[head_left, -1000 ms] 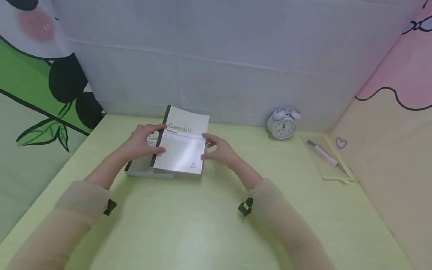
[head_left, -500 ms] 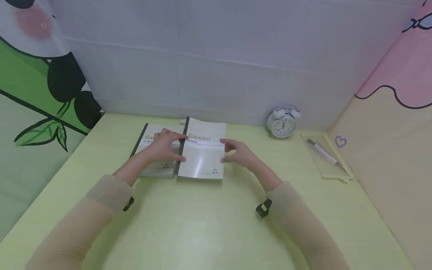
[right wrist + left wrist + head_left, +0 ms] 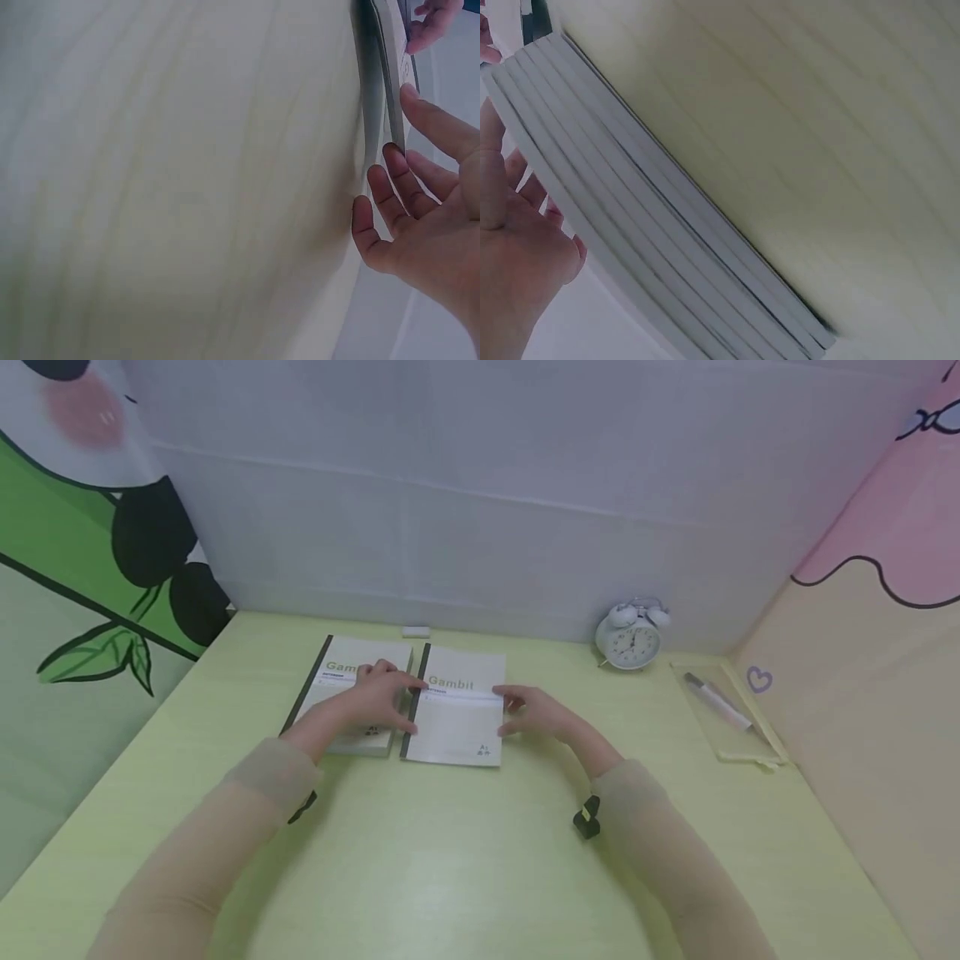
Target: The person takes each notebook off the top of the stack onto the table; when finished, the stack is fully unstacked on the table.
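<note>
A "Gambit" notebook (image 3: 459, 718) with a dark spine lies nearly level between the two hands, close over the table. My left hand (image 3: 378, 697) pinches its spine side, thumb toward the near end. Opposite, my right hand (image 3: 538, 712) grips the free edge; in the right wrist view its thumb is on the cover and its fingers (image 3: 401, 180) reach beneath the edge. Left of it sits a stack of matching notebooks (image 3: 345, 652), partly covered by my left hand. Several layered page edges of this stack (image 3: 630, 180) fill the left wrist view.
Behind the notebooks, near the back wall, lies a small white block (image 3: 416, 632). A white twin-bell alarm clock (image 3: 632, 643) stands at the back right. Farther right is a clear flat pouch (image 3: 731, 747) with a capped pen (image 3: 717, 702) on it.
Both hands have carried the notebook right and down, from above the stack to beside it. The stack's cover and the white block behind have come into view.
</note>
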Available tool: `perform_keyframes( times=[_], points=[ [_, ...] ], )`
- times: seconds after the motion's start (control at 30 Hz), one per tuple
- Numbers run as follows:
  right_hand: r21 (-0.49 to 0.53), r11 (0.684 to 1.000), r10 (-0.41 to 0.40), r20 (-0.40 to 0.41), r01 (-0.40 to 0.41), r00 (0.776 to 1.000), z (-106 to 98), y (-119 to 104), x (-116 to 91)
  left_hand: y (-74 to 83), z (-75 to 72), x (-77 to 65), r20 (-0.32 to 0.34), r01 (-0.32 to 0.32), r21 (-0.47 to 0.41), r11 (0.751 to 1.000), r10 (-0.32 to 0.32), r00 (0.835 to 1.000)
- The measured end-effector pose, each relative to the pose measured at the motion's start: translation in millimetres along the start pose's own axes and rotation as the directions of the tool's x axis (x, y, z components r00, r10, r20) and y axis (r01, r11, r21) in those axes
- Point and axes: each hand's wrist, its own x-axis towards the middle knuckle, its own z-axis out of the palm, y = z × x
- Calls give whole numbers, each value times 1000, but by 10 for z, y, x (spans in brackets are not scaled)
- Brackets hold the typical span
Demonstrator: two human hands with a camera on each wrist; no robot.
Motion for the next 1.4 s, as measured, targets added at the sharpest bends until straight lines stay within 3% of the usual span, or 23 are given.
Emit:
perform_keyframes(
  times=[0.23, 0.4, 0.73, 0.87, 1.07, 1.4],
  points=[
    [-112, 994, 5, 48, 1, 999, 20, 13, 50, 55, -3, 19, 49, -17, 168, 986, 9, 999],
    [-141, 990, 13, 54, -6, 998, 38, 0, 77, 120, -21, 26, 63, -18, 236, 972, 3, 998],
    [-190, 982, 10, 38, -2, 999, 69, 23, 98, 147, -24, 11, 64, -18, 251, 968, 1, 998],
    [-210, 978, -8, 29, 14, 1000, 24, -49, 88, 113, -131, -55, 62, -6, 173, 985, -4, 998],
    [-192, 981, -31, 38, 38, 999, 0, -310, 48, -89, -331, -279, -2, 15, 30, 999, -15, 1000],
    [-139, 986, -94, -18, 91, 995, 278, -630, 128, -617, -496, -627, -111, 125, -28, 992, -128, 986]
  ],
)
